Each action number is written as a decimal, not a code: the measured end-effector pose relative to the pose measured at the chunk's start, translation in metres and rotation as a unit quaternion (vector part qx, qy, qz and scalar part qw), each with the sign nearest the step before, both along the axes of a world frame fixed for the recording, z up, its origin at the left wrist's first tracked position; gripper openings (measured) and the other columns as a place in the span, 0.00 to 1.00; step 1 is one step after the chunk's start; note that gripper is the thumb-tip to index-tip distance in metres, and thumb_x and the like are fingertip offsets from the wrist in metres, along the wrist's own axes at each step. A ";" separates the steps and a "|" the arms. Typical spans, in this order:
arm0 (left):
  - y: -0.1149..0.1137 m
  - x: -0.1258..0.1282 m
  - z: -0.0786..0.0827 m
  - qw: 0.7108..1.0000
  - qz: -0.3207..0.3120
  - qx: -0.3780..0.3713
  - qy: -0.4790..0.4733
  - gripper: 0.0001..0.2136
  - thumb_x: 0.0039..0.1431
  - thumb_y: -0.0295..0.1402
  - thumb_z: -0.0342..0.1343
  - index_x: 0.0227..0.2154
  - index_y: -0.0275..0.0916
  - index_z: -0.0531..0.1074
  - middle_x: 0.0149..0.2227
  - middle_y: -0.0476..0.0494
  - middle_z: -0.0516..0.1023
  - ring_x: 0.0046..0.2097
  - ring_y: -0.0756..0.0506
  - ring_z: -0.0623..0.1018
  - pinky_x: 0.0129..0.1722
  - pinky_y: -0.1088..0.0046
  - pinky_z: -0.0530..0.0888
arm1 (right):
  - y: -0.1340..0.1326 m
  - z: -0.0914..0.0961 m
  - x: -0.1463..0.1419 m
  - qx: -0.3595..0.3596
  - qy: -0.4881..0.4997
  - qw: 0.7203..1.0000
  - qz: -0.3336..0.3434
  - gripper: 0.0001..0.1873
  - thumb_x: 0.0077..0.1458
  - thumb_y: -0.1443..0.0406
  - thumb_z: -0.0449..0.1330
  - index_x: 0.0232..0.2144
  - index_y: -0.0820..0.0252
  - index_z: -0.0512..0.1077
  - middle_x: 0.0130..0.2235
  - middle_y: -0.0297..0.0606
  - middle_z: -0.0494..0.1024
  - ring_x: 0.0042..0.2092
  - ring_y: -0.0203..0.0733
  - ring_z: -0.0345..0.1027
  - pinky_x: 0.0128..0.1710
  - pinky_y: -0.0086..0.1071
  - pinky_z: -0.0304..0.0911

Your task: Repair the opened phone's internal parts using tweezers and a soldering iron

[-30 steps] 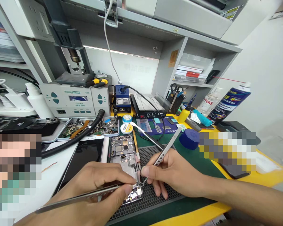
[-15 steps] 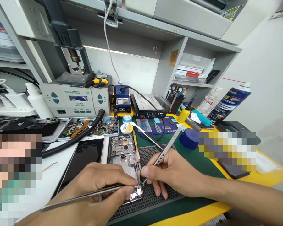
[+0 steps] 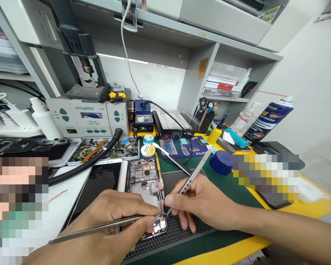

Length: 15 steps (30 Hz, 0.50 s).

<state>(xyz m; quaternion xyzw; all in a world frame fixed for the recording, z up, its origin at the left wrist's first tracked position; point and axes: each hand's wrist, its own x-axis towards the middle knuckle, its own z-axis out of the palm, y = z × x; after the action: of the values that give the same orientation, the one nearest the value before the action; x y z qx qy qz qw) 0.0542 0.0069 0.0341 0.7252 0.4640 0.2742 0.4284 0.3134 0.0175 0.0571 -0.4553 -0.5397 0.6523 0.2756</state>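
An opened phone (image 3: 146, 184) lies on a dark honeycomb mat (image 3: 179, 180), its inner frame and parts bared. My left hand (image 3: 113, 217) is closed on a pair of metal tweezers (image 3: 96, 229), its fingertips over the phone's lower end. In my right hand (image 3: 198, 200) is a slim metal tool with holes along its handle (image 3: 197, 171), probably tweezers too. That tool's tip meets the phone's lower right edge, close to my left fingertips. What the tips grip there is too small to make out. A yellow-handled tool (image 3: 158, 167) rests along the phone's right side.
Left of the phone lies a dark-screened device (image 3: 102, 191). Behind stand a hot-air station (image 3: 85, 117) with a black hose (image 3: 99, 160), a tray of circuit boards (image 3: 105, 149) and small tins (image 3: 148, 150). A blue round container (image 3: 221, 162) and a spray can (image 3: 270, 119) are at right.
Almost nothing differs. My left hand and its tweezers have shifted very slightly at the phone's lower end; my right hand stays in place.
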 end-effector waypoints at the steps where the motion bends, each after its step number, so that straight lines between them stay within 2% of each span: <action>1: 0.001 0.002 0.004 1.000 -0.008 -0.020 -0.001 0.09 0.67 0.47 0.64 0.42 0.56 0.89 0.35 0.49 0.87 0.22 0.54 0.77 0.21 0.85 0.74 | 0.000 0.000 0.000 0.001 0.000 1.000 0.001 0.21 0.56 0.54 0.77 0.27 0.63 0.77 0.19 0.31 0.78 0.17 0.30 0.67 0.17 0.19 0.64; 5: 0.003 0.010 0.018 0.995 -0.030 -0.079 -0.046 0.10 0.65 0.43 0.64 0.38 0.49 0.89 0.30 0.50 0.83 0.22 0.54 0.76 0.20 0.86 0.73 | -0.001 0.001 0.000 -0.003 0.007 1.000 -0.006 0.21 0.53 0.53 0.78 0.29 0.63 0.77 0.19 0.30 0.77 0.18 0.31 0.68 0.17 0.19 0.65; 10: 0.005 0.015 0.026 0.979 0.026 -0.188 -0.080 0.14 0.53 0.46 0.72 0.36 0.42 0.89 0.27 0.49 0.82 0.20 0.54 0.76 0.18 0.84 0.73 | -0.001 0.004 -0.003 -0.007 0.017 1.000 -0.018 0.22 0.49 0.53 0.80 0.31 0.63 0.78 0.19 0.30 0.77 0.18 0.31 0.67 0.17 0.20 0.65; 15: 0.007 0.013 0.027 0.975 0.006 -0.216 -0.049 0.13 0.58 0.45 0.70 0.38 0.40 0.88 0.30 0.48 0.84 0.22 0.54 0.76 0.19 0.85 0.73 | -0.001 0.002 -0.002 0.004 0.016 1.000 -0.025 0.20 0.52 0.54 0.80 0.32 0.64 0.81 0.20 0.31 0.78 0.17 0.30 0.66 0.17 0.21 0.62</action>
<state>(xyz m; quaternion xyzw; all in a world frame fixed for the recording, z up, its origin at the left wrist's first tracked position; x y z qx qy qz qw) 0.0673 0.0143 0.0615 0.5989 0.4950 0.2048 0.5953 0.3113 0.0161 0.0590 -0.4571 -0.5263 0.6500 0.3025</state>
